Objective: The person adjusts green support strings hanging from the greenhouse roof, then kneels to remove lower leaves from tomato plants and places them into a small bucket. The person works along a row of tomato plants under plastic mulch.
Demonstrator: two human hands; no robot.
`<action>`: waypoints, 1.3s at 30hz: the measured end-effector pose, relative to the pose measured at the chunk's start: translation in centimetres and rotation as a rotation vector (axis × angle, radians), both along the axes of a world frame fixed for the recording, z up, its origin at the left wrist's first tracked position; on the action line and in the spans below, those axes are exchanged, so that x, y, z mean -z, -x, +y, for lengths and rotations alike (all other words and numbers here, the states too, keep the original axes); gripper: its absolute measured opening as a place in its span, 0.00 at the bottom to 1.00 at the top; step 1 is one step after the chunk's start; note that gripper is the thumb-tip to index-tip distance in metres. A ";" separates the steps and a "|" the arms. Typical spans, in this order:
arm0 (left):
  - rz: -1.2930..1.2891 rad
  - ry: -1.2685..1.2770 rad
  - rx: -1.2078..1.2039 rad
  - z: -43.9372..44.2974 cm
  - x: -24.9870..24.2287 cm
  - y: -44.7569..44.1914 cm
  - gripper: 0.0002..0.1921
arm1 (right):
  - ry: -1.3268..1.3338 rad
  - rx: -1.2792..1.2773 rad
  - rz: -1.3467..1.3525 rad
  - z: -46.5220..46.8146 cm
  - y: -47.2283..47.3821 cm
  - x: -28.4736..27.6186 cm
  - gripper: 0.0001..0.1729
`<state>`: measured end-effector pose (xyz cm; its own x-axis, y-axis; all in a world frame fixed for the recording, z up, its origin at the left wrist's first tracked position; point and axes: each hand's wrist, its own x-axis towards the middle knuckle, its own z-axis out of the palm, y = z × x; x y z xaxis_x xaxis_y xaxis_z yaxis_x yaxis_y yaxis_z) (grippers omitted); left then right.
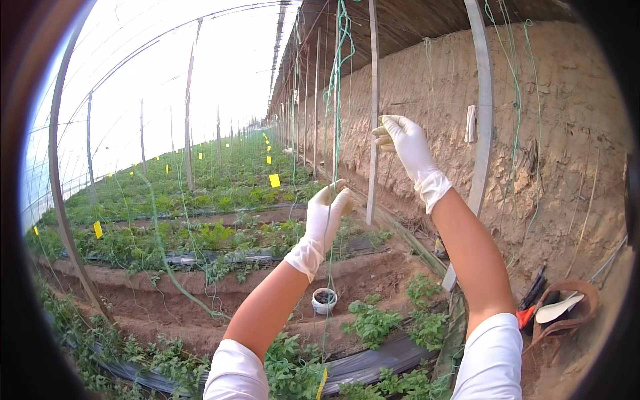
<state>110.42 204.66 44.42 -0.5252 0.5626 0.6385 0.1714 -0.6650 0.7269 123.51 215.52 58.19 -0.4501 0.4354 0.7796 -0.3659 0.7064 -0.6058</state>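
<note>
My left hand (327,212), in a white glove, is raised in the middle of the view with its fingers curled. A thin green twine (327,280) crosses it near the thumb and runs down to the leafy plants (295,360); whether the fingers grip it is unclear. Above, the same line joins a tangled bunch of green twine (342,50). Higher and to the right, my gloved right hand (406,145) is bent, thumb and fingertips close together beside a grey post (373,100). Anything between those fingertips is too small to make out.
A white pot (324,301) with dark contents stands in the soil furrow. Plastic film (375,362) covers the near bed. An earthen wall (555,125) rises at right, behind a slanted post (482,100). A brown strap-handled bag (567,310) lies at lower right. Yellow cards (274,180) hang over the rows.
</note>
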 end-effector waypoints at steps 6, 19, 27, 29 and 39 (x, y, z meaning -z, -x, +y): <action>0.119 -0.226 -0.258 -0.9 1.1 -2.1 0.16 | 0.314 -0.502 0.112 0.8 5.3 -8.2 0.36; 0.210 -0.246 -0.393 -3.6 0.2 1.7 0.16 | -0.412 0.273 0.292 2.4 11.1 -5.6 0.09; 0.220 -0.327 -0.455 -2.7 -0.3 3.8 0.14 | -0.741 0.320 0.032 7.1 11.2 12.5 0.03; 0.222 -0.332 -0.472 -2.5 -1.4 4.0 0.13 | -0.691 0.298 -0.011 7.5 10.1 16.7 0.02; 0.362 -0.287 -0.431 0.5 -7.2 3.7 0.13 | -0.583 0.266 -0.127 6.2 8.0 17.5 0.06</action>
<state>106.75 205.16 51.65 -0.3884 0.1287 0.9125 0.6691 -0.6415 0.3753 115.49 221.70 40.68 -0.4894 0.0666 0.8695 -0.0840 0.9888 -0.1231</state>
